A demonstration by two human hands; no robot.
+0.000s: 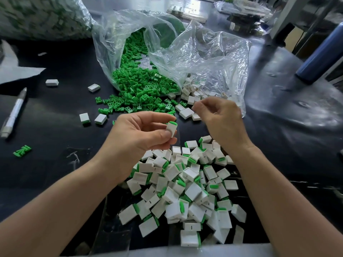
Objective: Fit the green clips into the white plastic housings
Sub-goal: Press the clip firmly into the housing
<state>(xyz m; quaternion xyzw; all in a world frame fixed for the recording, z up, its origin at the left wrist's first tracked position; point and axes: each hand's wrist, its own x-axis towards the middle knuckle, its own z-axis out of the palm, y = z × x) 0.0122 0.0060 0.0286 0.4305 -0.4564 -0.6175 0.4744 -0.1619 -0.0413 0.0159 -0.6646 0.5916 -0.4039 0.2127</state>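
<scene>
My left hand point(141, 132) pinches a white housing with a green clip seated in its top point(171, 128) between thumb and fingers, above the table. My right hand point(220, 115) hovers just to the right with its fingers loosely curled; nothing shows in it. Loose green clips point(141, 89) spill from a clear plastic bag point(130, 39) beyond my hands. Bare white housings point(187, 113) lie at the mouth of a second clear bag point(219, 58). A heap of fitted white-and-green housings point(185, 186) lies under my wrists.
A white marker pen point(14, 113) lies at the left on the black table point(55, 112). Stray housings point(52, 82) and one green clip point(22, 150) are scattered left. A big bag of parts point(37, 15) sits far left, a blue bottle point(321, 54) at the right.
</scene>
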